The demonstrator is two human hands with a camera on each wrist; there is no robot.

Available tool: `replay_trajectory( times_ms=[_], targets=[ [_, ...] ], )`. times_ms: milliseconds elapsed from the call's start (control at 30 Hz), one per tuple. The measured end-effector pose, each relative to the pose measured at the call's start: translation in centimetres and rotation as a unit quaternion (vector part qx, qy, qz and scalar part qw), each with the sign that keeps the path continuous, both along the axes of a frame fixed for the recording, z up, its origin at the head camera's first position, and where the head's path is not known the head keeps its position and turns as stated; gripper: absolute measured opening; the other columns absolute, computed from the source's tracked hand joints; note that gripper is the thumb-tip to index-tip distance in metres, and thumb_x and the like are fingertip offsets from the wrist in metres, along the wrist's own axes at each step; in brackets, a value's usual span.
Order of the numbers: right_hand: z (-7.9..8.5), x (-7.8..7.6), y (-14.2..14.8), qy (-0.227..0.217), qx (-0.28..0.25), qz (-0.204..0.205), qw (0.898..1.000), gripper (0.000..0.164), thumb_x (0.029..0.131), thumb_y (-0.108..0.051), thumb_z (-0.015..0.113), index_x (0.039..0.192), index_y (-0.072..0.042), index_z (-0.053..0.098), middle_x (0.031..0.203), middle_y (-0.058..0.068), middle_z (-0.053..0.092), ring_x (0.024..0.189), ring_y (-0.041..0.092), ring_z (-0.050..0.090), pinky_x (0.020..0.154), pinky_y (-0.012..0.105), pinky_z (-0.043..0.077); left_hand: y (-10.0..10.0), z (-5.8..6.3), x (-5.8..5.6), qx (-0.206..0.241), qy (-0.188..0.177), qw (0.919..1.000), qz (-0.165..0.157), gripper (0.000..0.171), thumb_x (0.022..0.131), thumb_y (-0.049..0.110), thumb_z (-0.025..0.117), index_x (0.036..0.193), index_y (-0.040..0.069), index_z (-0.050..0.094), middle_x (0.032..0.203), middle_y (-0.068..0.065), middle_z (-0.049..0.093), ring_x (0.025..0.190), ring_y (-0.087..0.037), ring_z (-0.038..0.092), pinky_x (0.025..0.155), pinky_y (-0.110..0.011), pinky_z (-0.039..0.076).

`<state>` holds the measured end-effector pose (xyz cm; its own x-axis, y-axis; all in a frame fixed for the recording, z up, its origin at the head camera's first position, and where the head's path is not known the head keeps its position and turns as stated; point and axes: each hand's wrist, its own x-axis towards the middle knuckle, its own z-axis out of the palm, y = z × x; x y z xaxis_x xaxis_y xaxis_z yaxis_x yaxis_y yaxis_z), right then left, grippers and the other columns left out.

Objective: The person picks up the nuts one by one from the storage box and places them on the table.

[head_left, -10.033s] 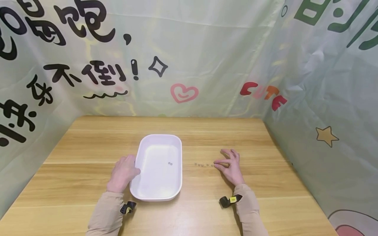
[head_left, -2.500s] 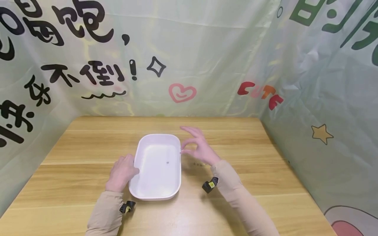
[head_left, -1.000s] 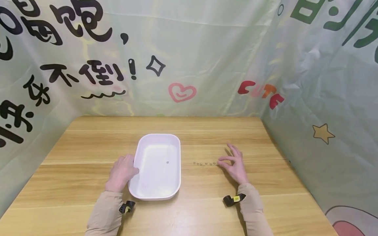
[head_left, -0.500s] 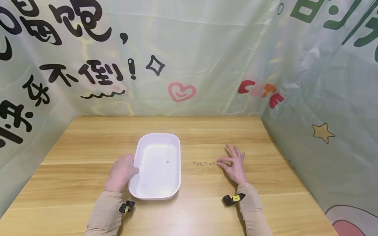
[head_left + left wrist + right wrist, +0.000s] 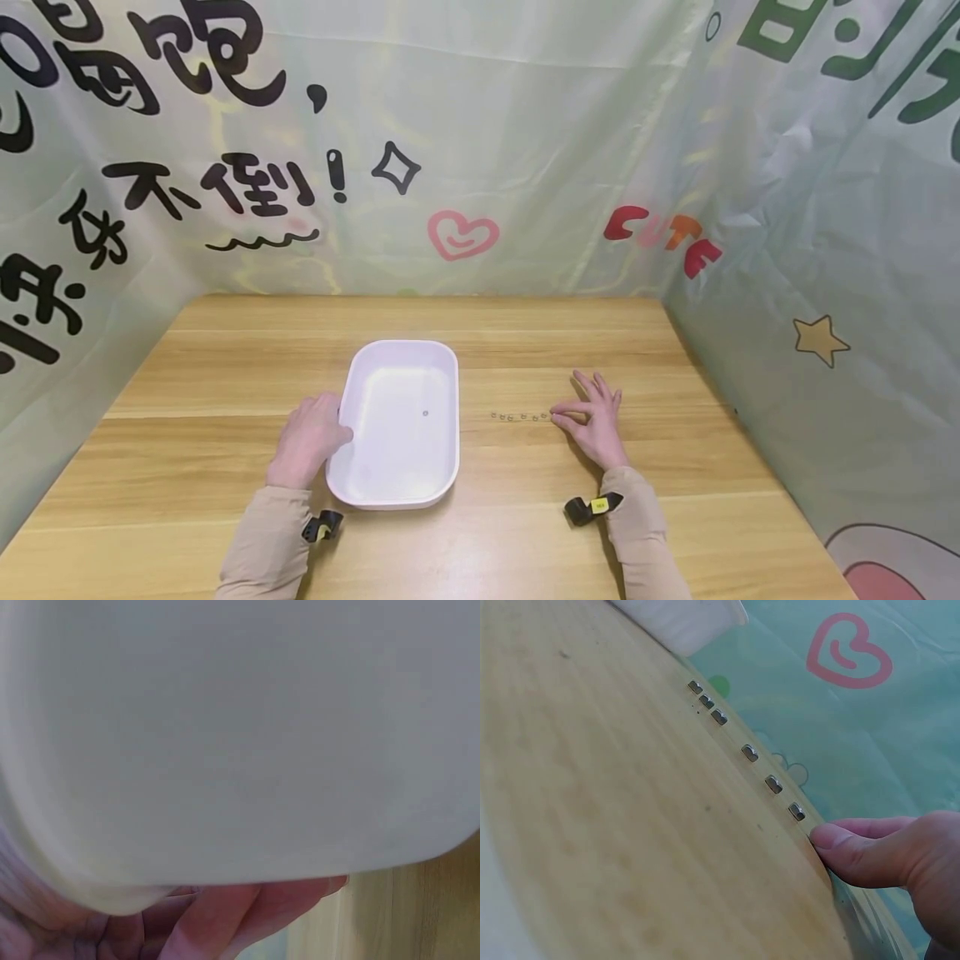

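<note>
My left hand (image 5: 311,437) grips the left rim of a white rectangular tray (image 5: 375,492), thumb over the edge. The left wrist view shows the pale tray wall (image 5: 247,750) with my curled fingers (image 5: 217,919) beneath it. One small metal nut (image 5: 425,413) lies inside the tray. On the table to its right, several hex nuts (image 5: 750,752) form a roughly straight row. At the row's right end, my right hand (image 5: 597,427) has thumb and index finger pinched together at the tabletop, other fingers raised. Whatever nut sits between those fingertips is hidden by them.
The wooden table (image 5: 480,550) is bordered by printed cloth (image 5: 540,150) at the back and sides. Dark wrist cameras (image 5: 592,508) sit on both beige sleeves. The tray's corner (image 5: 705,622) stands just beyond the row's far end.
One of the two nuts seen in the tray earlier is gone from it. My right hand moved from the tray's right rim, pinching a small nut, to the row's right end. Left hand stays put.
</note>
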<state>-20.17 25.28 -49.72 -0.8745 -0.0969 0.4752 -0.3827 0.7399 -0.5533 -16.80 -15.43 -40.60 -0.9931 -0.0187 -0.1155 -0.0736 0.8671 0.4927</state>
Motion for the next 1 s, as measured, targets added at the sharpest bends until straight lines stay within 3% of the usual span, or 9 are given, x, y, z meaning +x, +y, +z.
replay_trajectory(
  times_ms=[200,600,700,800,900,1000],
  targets=[
    [0.0,0.0,0.0,-0.006,0.004,-0.005,1.000,0.007,0.067,-0.020,0.074,0.073,-0.019,0.071,0.133,0.019,0.043,0.130,0.046,0.018,0.096,0.069,-0.007,0.0,-0.1,0.0,0.004,0.002,1.0000,-0.001,0.021,0.067,0.005,0.057,0.088,0.000,0.059,0.072,-0.008,0.058,0.060,-0.019,0.051,0.047,-0.026,0.039],
    [0.5,0.1,0.1,-0.031,-0.019,0.007,0.999,0.012,0.068,-0.016,0.073,0.080,-0.014,0.071,0.135,0.021,0.040,0.132,0.045,0.013,0.098,0.067,-0.010,-0.1,-0.1,0.1,-0.002,0.007,1.0000,-0.001,0.017,0.066,0.006,0.057,0.082,0.001,0.058,0.070,-0.008,0.056,0.060,-0.019,0.050,0.047,-0.026,0.036],
    [2.3,0.4,0.0,-0.019,-0.051,0.016,0.998,0.016,0.069,-0.012,0.072,0.085,-0.010,0.070,0.135,0.020,0.039,0.133,0.042,0.014,0.099,0.065,-0.010,-0.1,0.0,0.1,-0.003,0.005,1.0000,-0.005,0.016,0.065,0.006,0.057,0.080,0.001,0.058,0.069,-0.007,0.055,0.059,-0.019,0.049,0.047,-0.027,0.036],
    [5.7,0.7,-0.9,-0.003,-0.067,0.047,0.997,0.020,0.072,-0.011,0.070,0.092,-0.009,0.068,0.132,0.015,0.045,0.131,0.034,0.026,0.106,0.059,0.006,-0.1,0.1,0.1,-0.006,0.007,0.9999,-0.008,0.017,0.065,0.006,0.057,0.081,0.001,0.057,0.069,-0.008,0.055,0.059,-0.020,0.049,0.047,-0.026,0.036],
    [9.3,0.7,-3.7,-0.004,-0.028,0.109,0.994,0.024,0.076,-0.014,0.067,0.099,-0.012,0.066,0.121,0.008,0.056,0.118,0.024,0.046,0.102,0.047,0.030,-0.1,0.1,0.0,-0.010,0.008,0.9999,-0.007,0.018,0.065,0.006,0.057,0.082,0.000,0.057,0.070,-0.009,0.056,0.060,-0.020,0.050,0.047,-0.027,0.036],
    [12.1,0.2,-8.0,-0.033,0.052,0.177,0.982,0.019,0.079,-0.019,0.064,0.097,-0.015,0.066,0.103,0.001,0.065,0.099,0.014,0.058,0.091,0.034,0.043,-0.2,0.1,0.0,-0.013,0.005,0.9999,-0.005,0.019,0.066,0.006,0.057,0.084,0.000,0.057,0.071,-0.009,0.056,0.060,-0.020,0.050,0.047,-0.027,0.036]
  ],
)
